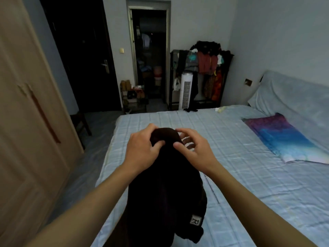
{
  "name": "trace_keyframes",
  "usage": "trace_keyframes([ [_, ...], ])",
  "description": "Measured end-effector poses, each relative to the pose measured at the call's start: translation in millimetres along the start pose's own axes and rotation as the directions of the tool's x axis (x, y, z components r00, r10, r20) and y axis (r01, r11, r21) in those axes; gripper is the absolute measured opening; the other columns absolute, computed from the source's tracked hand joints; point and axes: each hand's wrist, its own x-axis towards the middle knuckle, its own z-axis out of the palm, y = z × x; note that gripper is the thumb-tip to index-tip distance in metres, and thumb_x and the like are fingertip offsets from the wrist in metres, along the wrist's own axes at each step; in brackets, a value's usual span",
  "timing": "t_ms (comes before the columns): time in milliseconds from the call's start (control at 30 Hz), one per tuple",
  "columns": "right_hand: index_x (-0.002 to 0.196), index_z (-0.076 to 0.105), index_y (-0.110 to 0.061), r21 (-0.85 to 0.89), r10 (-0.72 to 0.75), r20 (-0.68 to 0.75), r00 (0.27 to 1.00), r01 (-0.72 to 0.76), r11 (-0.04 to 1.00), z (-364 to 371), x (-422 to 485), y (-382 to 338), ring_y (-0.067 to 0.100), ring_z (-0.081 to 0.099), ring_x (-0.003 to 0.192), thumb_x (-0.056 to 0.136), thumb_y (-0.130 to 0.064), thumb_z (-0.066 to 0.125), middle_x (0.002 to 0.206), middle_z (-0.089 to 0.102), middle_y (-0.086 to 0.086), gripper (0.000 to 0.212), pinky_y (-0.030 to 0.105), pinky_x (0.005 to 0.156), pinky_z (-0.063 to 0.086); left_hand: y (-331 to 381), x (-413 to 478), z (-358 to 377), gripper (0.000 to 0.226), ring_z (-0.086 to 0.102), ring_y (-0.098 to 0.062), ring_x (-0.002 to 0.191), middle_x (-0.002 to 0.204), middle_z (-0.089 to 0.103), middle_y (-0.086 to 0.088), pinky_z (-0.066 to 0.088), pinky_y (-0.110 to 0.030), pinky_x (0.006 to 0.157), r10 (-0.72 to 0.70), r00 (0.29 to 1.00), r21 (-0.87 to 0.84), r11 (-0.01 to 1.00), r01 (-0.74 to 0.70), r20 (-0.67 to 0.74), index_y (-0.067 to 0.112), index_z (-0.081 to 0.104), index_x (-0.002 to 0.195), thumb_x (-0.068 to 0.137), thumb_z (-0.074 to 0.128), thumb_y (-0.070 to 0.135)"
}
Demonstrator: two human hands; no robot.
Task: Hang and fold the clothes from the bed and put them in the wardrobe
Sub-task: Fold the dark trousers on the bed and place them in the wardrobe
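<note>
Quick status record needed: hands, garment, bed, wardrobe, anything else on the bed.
left hand: gripping the top of the dark garment
right hand: thumb on the garment, fingers spread
garment: held up over the bed, patch with letter R near the hem
wardrobe: at left, doors shut
also on bed: purple-blue pillow

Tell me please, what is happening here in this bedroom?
A person stands beside the bed with the light blue checked sheet and holds up a dark brown garment with a white R label. The left hand pinches its top edge; the right hand touches it with spread fingers. The beige wooden wardrobe on the left is closed.
</note>
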Motion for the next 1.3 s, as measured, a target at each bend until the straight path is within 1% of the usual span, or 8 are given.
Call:
trace_keyframes([
  [133,0.133,0.045,-0.046,-0.082,0.066,0.144,0.987,-0.054,0.995,-1.7,-24.4,29.7,-0.004,0.053,0.114,0.077,-0.038,0.080,0.122,0.054,-0.027,0.068,0.012,0.089,0.047,2.4,22.5,-18.3,0.026,0.063,-0.012,0.073,0.078,0.064,0.010,0.053,-0.043,0.072,0.030,0.998,0.002,1.000,-0.030,-0.059,0.028,0.056,0.099,0.083,0.076,0.024],
  [300,0.132,0.049,-0.038,-0.148,0.215,0.176,0.961,-0.190,0.971,6.8,-36.1,62.6,-0.001,0.054,0.111,0.069,-0.029,0.085,0.122,0.056,-0.017,0.073,0.011,0.081,0.041,10.8,33.8,-35.3,0.024,0.062,-0.008,0.061,0.074,0.064,0.012,0.055,-0.039,0.064,0.063,0.988,-0.034,0.997,-0.068,-0.140,0.027,0.055,0.096,0.085,0.075,0.021],
  [567,0.089,0.059,-0.029,-0.205,0.159,0.031,0.987,-0.149,0.967,26.0,-14.2,56.7,-0.003,0.059,0.077,0.083,-0.013,0.070,0.080,0.062,-0.015,0.021,0.014,0.067,0.039,5.3,31.2,-59.0,0.023,0.058,-0.012,0.049,0.073,0.063,0.006,0.052,-0.037,0.052,0.049,0.985,-0.025,0.998,-0.054,-0.165,0.028,0.055,0.094,0.086,0.075,0.021],
  [833,0.092,0.063,-0.023,-0.120,0.001,-0.297,0.955,-0.039,0.992,-4.4,27.1,14.3,0.002,0.059,0.080,0.088,-0.018,0.070,0.084,0.064,-0.007,0.010,0.012,0.068,0.040,-26.5,23.9,-74.0,0.025,0.057,-0.014,0.049,0.062,0.060,0.001,0.051,-0.040,0.055,-0.119,0.969,0.068,0.988,0.137,-0.217,0.024,0.047,0.096,0.089,0.071,0.028],
  [1000,0.096,0.066,-0.021,-0.197,-0.159,-0.351,0.923,0.093,0.976,-27.5,50.5,-15.1,0.010,0.059,0.085,0.084,-0.015,0.072,0.091,0.064,-0.004,0.015,0.021,0.076,0.044,-31.5,28.6,-66.7,0.023,0.058,-0.017,0.053,0.065,0.060,-0.001,0.051,-0.040,0.056,-0.182,0.967,0.055,0.979,0.194,-0.181,0.021,0.048,0.096,0.091,0.069,0.028],
  [1100,0.095,0.066,-0.018,-0.239,-0.218,-0.366,0.905,0.135,0.962,-39.5,56.6,-29.0,0.006,0.056,0.085,0.084,-0.011,0.071,0.092,0.063,-0.002,0.014,0.009,0.077,0.038,-29.9,33.2,-57.9,0.021,0.060,-0.015,0.060,0.072,0.061,0.002,0.050,-0.035,0.058,-0.217,0.967,0.048,0.973,0.225,-0.134,0.024,0.051,0.091,0.089,0.071,0.031],
  [1200,0.094,0.066,-0.020,-0.254,-0.256,-0.386,0.886,0.164,0.953,-49.7,58.4,-39.9,0.000,0.054,0.083,0.083,-0.007,0.072,0.092,0.061,-0.003,0.018,0.005,0.077,0.036,-25.4,40.6,-47.0,0.020,0.063,-0.014,0.086,0.094,0.064,0.008,0.052,-0.035,0.076,-0.283,0.959,0.084,0.955,0.285,-0.034,0.025,0.057,0.097,0.087,0.072,0.034],
  [1300,0.095,0.067,-0.023,-0.277,-0.273,-0.372,0.887,0.174,0.945,-53.8,58.5,-44.2,0.002,0.056,0.084,0.082,-0.008,0.073,0.091,0.060,-0.004,0.020,0.013,0.080,0.042,-8.8,48.4,-37.5,0.027,0.059,-0.013,0.103,0.111,0.063,0.008,0.051,-0.036,0.091,-0.228,0.974,0.081,0.971,0.226,0.018,0.025,0.059,0.114,0.090,0.068,0.035],
])
